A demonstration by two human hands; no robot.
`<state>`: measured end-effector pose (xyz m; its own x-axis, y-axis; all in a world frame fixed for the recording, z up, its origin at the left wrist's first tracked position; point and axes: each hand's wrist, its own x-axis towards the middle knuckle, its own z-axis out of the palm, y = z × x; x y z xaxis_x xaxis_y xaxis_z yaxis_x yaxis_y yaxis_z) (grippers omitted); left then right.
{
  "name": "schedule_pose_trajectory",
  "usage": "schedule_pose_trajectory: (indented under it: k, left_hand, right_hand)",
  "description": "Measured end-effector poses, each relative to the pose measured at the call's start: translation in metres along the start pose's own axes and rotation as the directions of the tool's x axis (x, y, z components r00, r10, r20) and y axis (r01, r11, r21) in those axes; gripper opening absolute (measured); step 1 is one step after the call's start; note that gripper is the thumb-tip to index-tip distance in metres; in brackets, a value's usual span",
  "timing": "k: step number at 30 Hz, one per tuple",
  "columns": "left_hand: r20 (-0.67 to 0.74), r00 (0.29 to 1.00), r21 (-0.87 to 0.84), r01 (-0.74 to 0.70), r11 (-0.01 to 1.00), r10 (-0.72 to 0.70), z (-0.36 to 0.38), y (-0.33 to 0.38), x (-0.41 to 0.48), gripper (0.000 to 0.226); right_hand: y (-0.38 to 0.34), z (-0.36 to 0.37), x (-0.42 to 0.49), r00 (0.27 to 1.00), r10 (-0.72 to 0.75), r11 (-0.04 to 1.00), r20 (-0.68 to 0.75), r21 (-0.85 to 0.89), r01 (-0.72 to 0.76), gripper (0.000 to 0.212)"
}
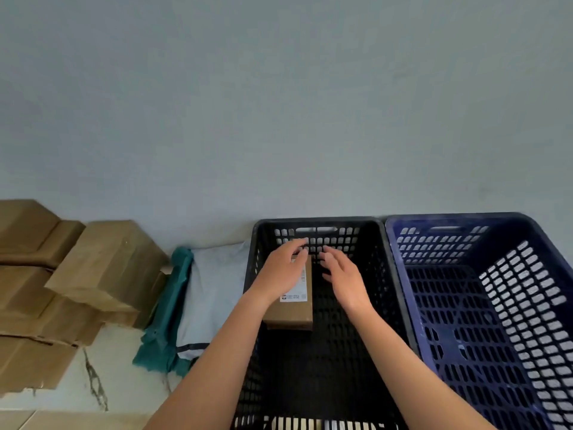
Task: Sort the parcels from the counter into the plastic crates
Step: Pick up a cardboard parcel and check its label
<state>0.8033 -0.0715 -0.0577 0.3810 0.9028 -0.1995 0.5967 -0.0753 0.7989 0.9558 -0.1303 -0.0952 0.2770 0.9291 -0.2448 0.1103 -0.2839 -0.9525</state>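
The left hand lies on top of a small brown parcel, fingers curled over the parcel's far end and gripping it. The right hand hovers just beside the parcel, fingers spread and relaxed, holding nothing; contact with the parcel cannot be confirmed.

The parcel sits inside the black crate, in the crate's far half, nearer its left wall. A white label is on the parcel's top face, partly covered by the left hand. Both forearms pass over the black crate's near rim.

A blue crate stands touching the black crate's right side. Left of the black crate, a grey mailer bag lies against the crate wall, overlapping a teal mailer bag. Further left of the black crate, stacked cardboard boxes rest on the pale surface.
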Motion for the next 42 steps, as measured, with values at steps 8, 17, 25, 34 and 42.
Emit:
schedule_pose_trajectory:
  k: [8, 17, 25, 34, 42]
  left_hand:
    - [-0.3, 0.953, -0.419, -0.089, 0.903, -0.045, -0.015, -0.016, -0.056, 0.028]
    - [-0.503, 0.848, -0.427, -0.079, 0.901, -0.164, -0.072, -0.042, -0.109, 0.026]
    - [-0.634, 0.751, -0.444, -0.156, 0.883, -0.186, -0.149, -0.086, -0.173, 0.026]
    - [-0.679, 0.699, -0.463, -0.173, 0.869, -0.223, -0.274, -0.18, -0.277, 0.028]
    - [-0.689, 0.666, -0.525, -0.185, 0.831, -0.287, -0.344, -0.243, -0.327, 0.027]
  right_hand:
    - [-0.013, -0.037, -0.024, 0.987, -0.05, 0.962, -0.15, 0.257, 0.088, 0.035]
    - [-0.055, 0.024, -0.026, 0.997, -0.078, 0.954, -0.023, 0.289, 0.082, 0.031]
    - [-0.102, 0.131, -0.053, 0.977, -0.182, 0.966, 0.115, 0.207, 0.156, 0.031]
    - [-0.141, 0.307, -0.126, 0.933, -0.284, 0.953, 0.22, 0.176, 0.248, 0.032]
    - [-0.146, 0.414, -0.167, 0.919, -0.29, 0.955, 0.267, 0.145, 0.259, 0.032]
